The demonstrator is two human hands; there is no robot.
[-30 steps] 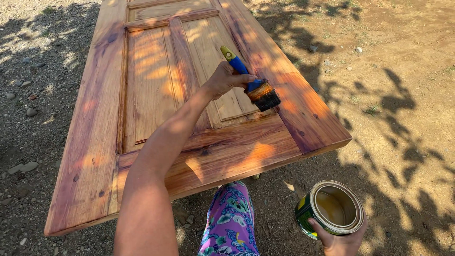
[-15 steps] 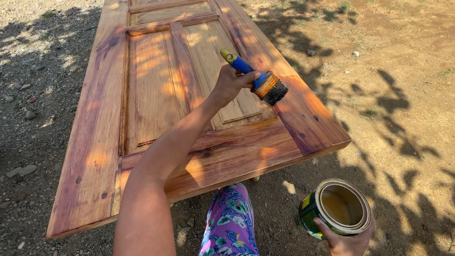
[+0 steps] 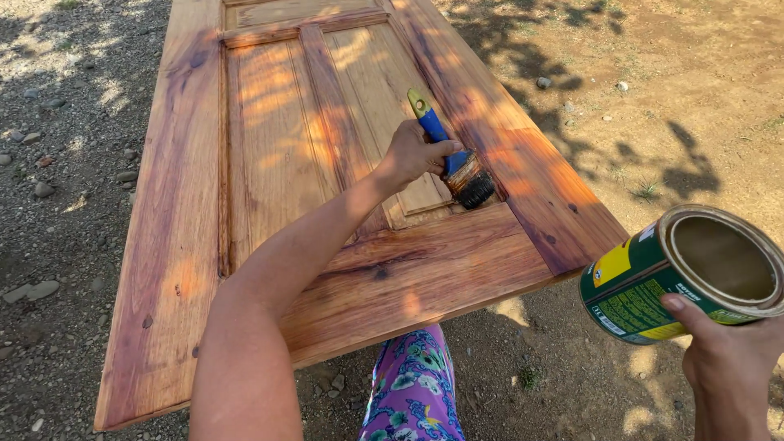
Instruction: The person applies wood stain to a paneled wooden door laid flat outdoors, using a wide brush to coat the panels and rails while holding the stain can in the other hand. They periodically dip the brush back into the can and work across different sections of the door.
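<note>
Left hand: a blue-handled brush is being gripped, bristles resting on the wooden door.
Right hand: an open green tin is being held, tilted, beside the door.

Well to the left of the left-hand fingers lies grey gravel ground in dappled shade, strewn with small stones; a flatter pale stone sits lower down. Beyond those fingers and to their right is bare brown dirt with two pebbles near each other. Leafy shadows fall on the dirt above the right-hand fingers, beside a thin grass tuft. Below and between both sets of fingers shows a purple floral trouser leg, with a small green weed just right of it.
</note>
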